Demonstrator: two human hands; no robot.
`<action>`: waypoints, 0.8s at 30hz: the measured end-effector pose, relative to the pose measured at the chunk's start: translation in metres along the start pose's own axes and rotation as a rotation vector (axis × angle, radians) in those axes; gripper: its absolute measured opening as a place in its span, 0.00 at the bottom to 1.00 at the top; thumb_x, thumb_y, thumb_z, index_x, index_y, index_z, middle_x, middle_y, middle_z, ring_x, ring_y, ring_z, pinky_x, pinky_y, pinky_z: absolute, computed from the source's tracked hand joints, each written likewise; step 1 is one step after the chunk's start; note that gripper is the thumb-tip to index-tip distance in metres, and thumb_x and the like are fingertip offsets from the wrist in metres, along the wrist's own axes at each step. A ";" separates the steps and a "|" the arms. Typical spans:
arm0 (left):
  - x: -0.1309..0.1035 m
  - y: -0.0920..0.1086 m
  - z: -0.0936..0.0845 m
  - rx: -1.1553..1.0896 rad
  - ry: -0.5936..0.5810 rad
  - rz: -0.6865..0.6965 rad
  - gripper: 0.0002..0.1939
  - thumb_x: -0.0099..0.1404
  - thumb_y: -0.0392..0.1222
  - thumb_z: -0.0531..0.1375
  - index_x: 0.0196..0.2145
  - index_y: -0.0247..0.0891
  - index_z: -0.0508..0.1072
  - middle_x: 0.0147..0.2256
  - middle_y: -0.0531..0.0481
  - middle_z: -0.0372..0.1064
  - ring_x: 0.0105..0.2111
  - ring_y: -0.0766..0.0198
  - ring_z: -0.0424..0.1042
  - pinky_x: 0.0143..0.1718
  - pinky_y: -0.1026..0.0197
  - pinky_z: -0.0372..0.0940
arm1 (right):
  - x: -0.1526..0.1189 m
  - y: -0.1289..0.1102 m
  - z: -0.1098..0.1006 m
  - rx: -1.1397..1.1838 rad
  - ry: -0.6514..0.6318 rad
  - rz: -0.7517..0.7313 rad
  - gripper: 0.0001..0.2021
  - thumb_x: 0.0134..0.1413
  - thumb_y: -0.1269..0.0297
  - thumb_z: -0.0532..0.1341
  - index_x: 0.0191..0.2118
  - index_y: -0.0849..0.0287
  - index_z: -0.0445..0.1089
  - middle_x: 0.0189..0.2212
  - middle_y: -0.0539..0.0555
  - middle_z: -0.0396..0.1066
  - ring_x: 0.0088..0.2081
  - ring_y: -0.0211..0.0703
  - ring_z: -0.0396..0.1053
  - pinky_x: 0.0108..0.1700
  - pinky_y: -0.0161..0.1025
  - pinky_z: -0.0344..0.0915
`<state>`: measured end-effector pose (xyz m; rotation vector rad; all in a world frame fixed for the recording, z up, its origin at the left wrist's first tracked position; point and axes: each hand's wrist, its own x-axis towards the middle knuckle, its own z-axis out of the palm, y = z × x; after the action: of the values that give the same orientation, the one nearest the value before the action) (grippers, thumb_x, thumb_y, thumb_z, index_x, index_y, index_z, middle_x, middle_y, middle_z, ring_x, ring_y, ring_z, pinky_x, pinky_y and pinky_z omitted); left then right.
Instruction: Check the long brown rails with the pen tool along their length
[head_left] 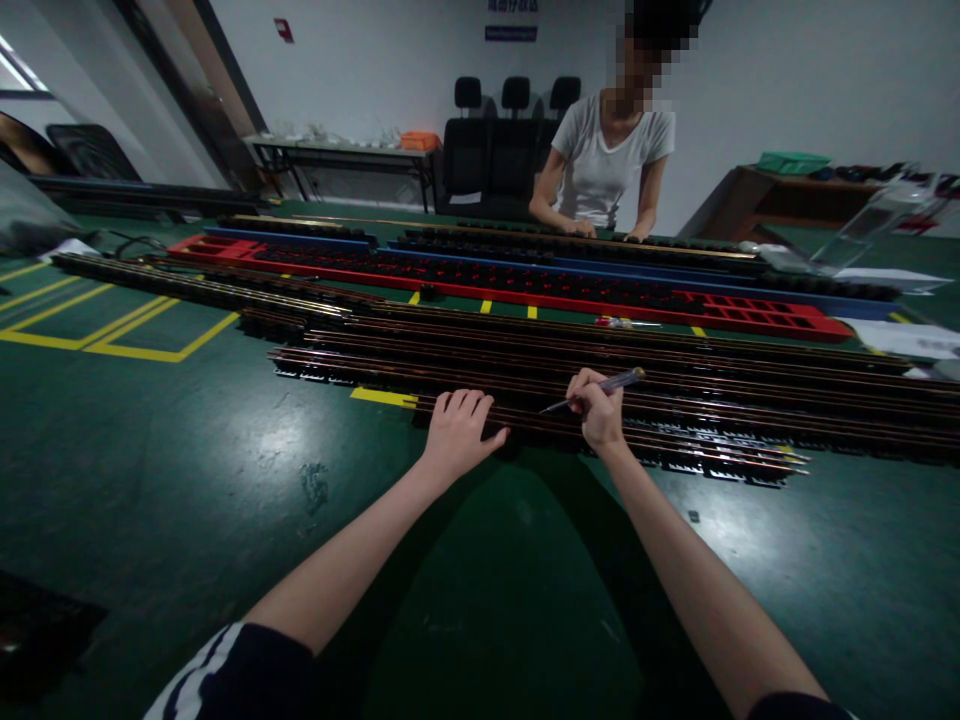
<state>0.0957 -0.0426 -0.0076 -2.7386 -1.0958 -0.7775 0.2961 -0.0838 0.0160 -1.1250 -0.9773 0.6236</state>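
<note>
Long dark strips with copper-coloured rods (675, 405) lie side by side across the green table (517, 580). My left hand (459, 430) rests on the nearest strip, fingers spread, the thumb pointing right. To its right, my right hand (598, 408) is closed round a thin screwdriver (624, 380). The tool is tilted, its handle up to the right and its tip down to the left, at or just above the nearest strip. Whether the tip touches the strip is too small to tell.
Beyond the strips are a long red tray (300, 262) and blue trays (660, 277). Another screwdriver (615, 323) lies by the red tray. A person in a white shirt (611, 160) is across the table. Papers (907, 338) and a clear container (862, 230) are at right.
</note>
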 end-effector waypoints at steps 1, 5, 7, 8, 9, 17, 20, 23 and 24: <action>0.000 0.000 0.000 0.000 -0.001 -0.001 0.19 0.62 0.51 0.56 0.45 0.34 0.72 0.44 0.41 0.72 0.46 0.51 0.67 0.48 0.48 0.58 | 0.000 0.000 0.000 0.002 -0.002 0.002 0.07 0.35 0.68 0.54 0.13 0.57 0.60 0.13 0.47 0.57 0.15 0.33 0.51 0.17 0.33 0.46; 0.000 0.000 -0.001 0.000 -0.003 -0.003 0.19 0.62 0.50 0.56 0.45 0.35 0.71 0.44 0.41 0.72 0.46 0.51 0.67 0.47 0.48 0.58 | -0.002 -0.003 0.001 -0.004 -0.016 -0.009 0.07 0.36 0.68 0.54 0.14 0.57 0.61 0.13 0.47 0.57 0.15 0.33 0.52 0.18 0.33 0.46; 0.000 0.000 -0.001 -0.001 -0.001 -0.004 0.19 0.62 0.51 0.56 0.45 0.36 0.72 0.44 0.41 0.72 0.45 0.51 0.67 0.47 0.49 0.58 | -0.003 -0.004 0.002 -0.018 -0.025 -0.033 0.07 0.36 0.67 0.54 0.14 0.57 0.60 0.14 0.47 0.57 0.16 0.33 0.52 0.18 0.33 0.47; 0.000 0.000 -0.001 -0.002 -0.001 -0.004 0.19 0.62 0.51 0.56 0.44 0.36 0.72 0.44 0.41 0.72 0.45 0.51 0.67 0.47 0.49 0.58 | -0.004 -0.004 0.003 -0.024 -0.031 -0.048 0.07 0.37 0.67 0.54 0.14 0.57 0.60 0.14 0.47 0.57 0.16 0.34 0.52 0.18 0.34 0.47; 0.000 0.000 -0.001 -0.002 -0.002 -0.004 0.19 0.62 0.51 0.56 0.44 0.37 0.72 0.44 0.41 0.72 0.45 0.51 0.67 0.47 0.49 0.58 | -0.004 -0.004 0.003 -0.030 -0.036 -0.065 0.07 0.37 0.67 0.54 0.14 0.57 0.60 0.14 0.47 0.56 0.16 0.34 0.53 0.19 0.34 0.48; 0.001 0.000 -0.002 0.011 -0.015 -0.013 0.22 0.61 0.56 0.56 0.44 0.36 0.72 0.43 0.41 0.72 0.45 0.50 0.67 0.46 0.48 0.58 | -0.005 -0.005 0.004 -0.042 -0.061 -0.097 0.07 0.38 0.67 0.55 0.15 0.57 0.60 0.14 0.47 0.55 0.16 0.34 0.53 0.20 0.35 0.48; 0.000 0.000 -0.002 0.020 -0.009 -0.019 0.22 0.62 0.56 0.55 0.43 0.36 0.72 0.43 0.41 0.72 0.45 0.50 0.67 0.45 0.48 0.58 | -0.005 -0.005 0.003 -0.024 -0.069 -0.092 0.07 0.38 0.67 0.55 0.15 0.57 0.60 0.14 0.47 0.56 0.16 0.34 0.53 0.20 0.34 0.47; -0.001 0.001 -0.002 0.029 -0.006 -0.027 0.20 0.62 0.54 0.56 0.43 0.35 0.72 0.42 0.41 0.72 0.44 0.50 0.67 0.45 0.48 0.58 | -0.004 -0.005 0.003 -0.021 -0.083 -0.082 0.07 0.39 0.68 0.55 0.15 0.57 0.61 0.14 0.47 0.57 0.16 0.34 0.53 0.20 0.34 0.47; -0.001 0.001 -0.001 0.032 -0.003 -0.032 0.20 0.62 0.53 0.56 0.43 0.35 0.72 0.42 0.41 0.72 0.44 0.50 0.67 0.45 0.48 0.58 | -0.004 -0.005 0.003 -0.029 -0.089 -0.074 0.07 0.39 0.68 0.55 0.15 0.57 0.61 0.14 0.46 0.57 0.16 0.34 0.54 0.20 0.34 0.48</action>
<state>0.0951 -0.0443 -0.0067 -2.7030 -1.1450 -0.7531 0.2915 -0.0875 0.0200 -1.0890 -1.1031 0.6053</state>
